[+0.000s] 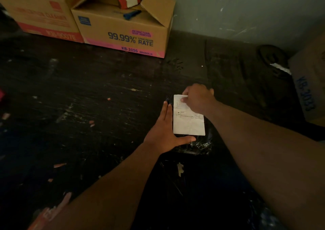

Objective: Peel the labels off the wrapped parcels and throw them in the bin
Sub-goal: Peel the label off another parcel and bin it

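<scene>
two hands: both on parcel (198, 144)
left hand (165, 135): spread flat, pressing parcel edge
right hand (198, 99): pinching label (189, 122) top corner

A black parcel (193, 142) lies flat on the dark floor. It is wrapped in shiny black plastic that crinkles and shines at its near end. The parcel sits between the two hands. A white label (189, 122) is stuck on top of it. The label is a tall paper shape with small dark print on it, too blurry to read. It has a few creases. Its long side runs just beside the left hand (167, 133), which lies flat on the parcel. Its far corner is under the fingertips of the right hand (198, 98), which pinch at it. The rest of the label looks flat on the wrap.
</scene>
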Motion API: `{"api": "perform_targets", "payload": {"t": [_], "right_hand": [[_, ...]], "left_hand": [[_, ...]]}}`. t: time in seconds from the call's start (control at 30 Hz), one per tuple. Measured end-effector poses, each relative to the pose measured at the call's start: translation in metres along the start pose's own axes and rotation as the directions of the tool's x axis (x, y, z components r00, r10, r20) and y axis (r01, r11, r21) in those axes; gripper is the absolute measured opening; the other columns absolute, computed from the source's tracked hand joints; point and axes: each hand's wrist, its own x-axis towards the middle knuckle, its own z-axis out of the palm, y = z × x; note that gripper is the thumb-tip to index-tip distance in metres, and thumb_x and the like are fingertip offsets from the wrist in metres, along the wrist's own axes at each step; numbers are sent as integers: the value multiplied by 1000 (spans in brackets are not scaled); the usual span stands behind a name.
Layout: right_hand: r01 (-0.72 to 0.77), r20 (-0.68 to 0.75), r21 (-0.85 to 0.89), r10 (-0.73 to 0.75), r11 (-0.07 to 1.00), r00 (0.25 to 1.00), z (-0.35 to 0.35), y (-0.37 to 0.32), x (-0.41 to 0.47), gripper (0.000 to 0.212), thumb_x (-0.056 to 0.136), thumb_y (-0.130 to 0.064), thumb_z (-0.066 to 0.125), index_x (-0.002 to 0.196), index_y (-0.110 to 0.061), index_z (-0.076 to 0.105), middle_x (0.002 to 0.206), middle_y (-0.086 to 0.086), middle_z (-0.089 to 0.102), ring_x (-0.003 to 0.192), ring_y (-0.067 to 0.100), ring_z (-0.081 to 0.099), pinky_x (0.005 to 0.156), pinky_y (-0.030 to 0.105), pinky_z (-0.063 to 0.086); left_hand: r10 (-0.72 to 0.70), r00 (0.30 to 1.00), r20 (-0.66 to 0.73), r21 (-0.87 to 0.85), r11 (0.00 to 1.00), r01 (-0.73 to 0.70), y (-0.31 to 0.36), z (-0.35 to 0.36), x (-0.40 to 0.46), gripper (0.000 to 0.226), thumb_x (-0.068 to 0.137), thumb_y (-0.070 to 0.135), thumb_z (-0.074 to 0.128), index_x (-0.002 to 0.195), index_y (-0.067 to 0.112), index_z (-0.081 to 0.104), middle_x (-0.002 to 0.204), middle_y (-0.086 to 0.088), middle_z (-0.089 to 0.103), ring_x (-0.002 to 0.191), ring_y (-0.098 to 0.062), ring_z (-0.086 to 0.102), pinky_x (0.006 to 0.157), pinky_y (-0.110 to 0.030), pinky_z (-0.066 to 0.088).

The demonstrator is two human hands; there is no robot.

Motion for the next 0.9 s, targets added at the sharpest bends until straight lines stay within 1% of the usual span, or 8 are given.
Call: {"api": "perform_targets", "payload": {"t": [0.17, 0.27, 0.37, 0.43, 0.5, 0.6, 0.73, 0.9], "right_hand": [[12, -58, -36, -14, 999, 998, -2, 2, -4, 26, 94, -34, 61, 118, -25, 66, 118, 4, 63, 116, 26, 55, 104, 48, 35], [37, -62, -90, -43, 995, 997, -1, 2, -7, 21, 93, -23, 62, 113, -23, 66, 111, 4, 65, 106, 25, 60, 97, 42, 43], [98, -90, -85, -106, 992, 990, 1, 2, -13, 18, 92, -20, 61, 109, -23, 66, 104, 3, 65, 96, 22, 62, 90, 42, 50], [121, -107, -62, -127, 991, 986, -1, 4, -17, 16, 91, -20, 62, 106, -26, 65, 101, 0, 64, 94, 19, 61, 91, 42, 49], [141, -113, -32, -144, 989, 983, -5, 7, -20, 15, 92, -21, 61, 101, -32, 65, 100, -5, 62, 95, 16, 59, 96, 42, 43], [172, -115, -5, -171, 985, 978, -10, 10, -25, 15, 94, -23, 59, 101, -34, 66, 101, -7, 61, 96, 14, 58, 99, 43, 37], [207, -104, -4, -206, 978, 973, -11, 9, -33, 17, 94, -23, 59, 105, -33, 67, 105, -7, 60, 100, 14, 57, 101, 43, 36], [256, -90, -15, -256, 967, 962, -21, 8, -45, 19, 95, -23, 57, 107, -30, 69, 106, -4, 59, 95, 16, 57, 94, 38, 40]], "left_hand": [[-19, 999, 36, 37, 999, 18, 1, 1, -1, 145, 67, 71, 79, 156, 21, -24, 162, 9, -34, 153, -12, -9, 121, -40, 9], [-38, 999, 39, 48, 998, 36, 1, 2, 0, 146, 65, 73, 78, 156, 21, -23, 162, 9, -34, 154, -14, -6, 122, -43, 11], [-55, 998, 35, 46, 998, 53, 0, 3, 3, 147, 61, 78, 76, 157, 22, -21, 162, 11, -32, 155, -17, -3, 124, -49, 14], [-58, 998, 32, 53, 997, 56, -1, 4, 4, 148, 60, 79, 75, 158, 22, -20, 163, 10, -31, 155, -17, -4, 124, -51, 16], [-61, 998, 33, 60, 996, 59, -1, 4, 5, 147, 61, 79, 75, 158, 22, -20, 163, 10, -30, 155, -16, -4, 124, -51, 15], [-62, 997, 38, 49, 997, 60, -2, 4, 5, 147, 60, 79, 75, 158, 23, -20, 163, 11, -30, 155, -17, -2, 124, -52, 16], [-60, 998, 30, 47, 997, 58, -3, 6, 4, 147, 60, 79, 75, 158, 24, -20, 163, 12, -29, 155, -20, -3, 123, -54, 18], [-49, 999, 17, 35, 998, 48, -4, 6, 2, 146, 60, 78, 76, 158, 24, -18, 163, 13, -28, 156, -23, -2, 123, -55, 20]]}}
